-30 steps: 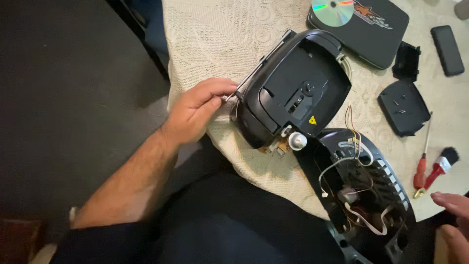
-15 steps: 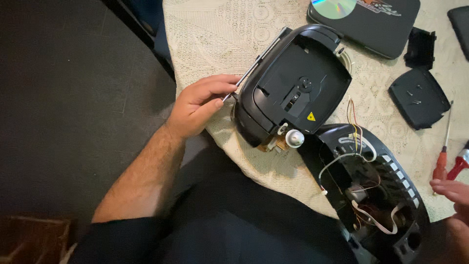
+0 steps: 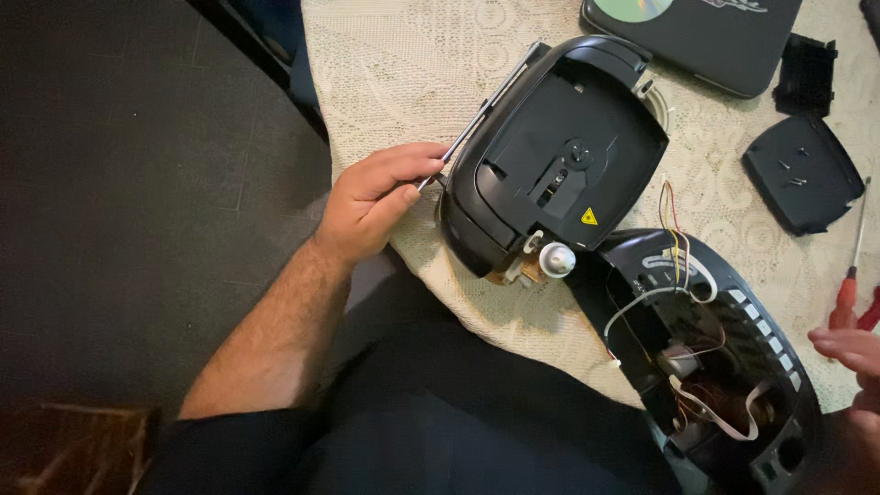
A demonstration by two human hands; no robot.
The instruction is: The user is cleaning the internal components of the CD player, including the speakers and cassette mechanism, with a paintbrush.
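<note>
While the left hand (image 3: 376, 197) sits at centre left of the frame, its fingers are pinched together on the lower end of a thin metal antenna (image 3: 481, 115), whose long axis runs up and to the right along the edge of the black player shell (image 3: 559, 156). At the lower right edge the right hand (image 3: 848, 353) shows only partly beside the opened wired half (image 3: 706, 357); I cannot tell its finger state.

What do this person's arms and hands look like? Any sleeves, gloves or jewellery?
The left hand is bare, with no glove or ring showing; its forearm is bare and hairy, with no sleeve or watch. Only the right hand's ungloved fingers show at the frame's edge.
</note>
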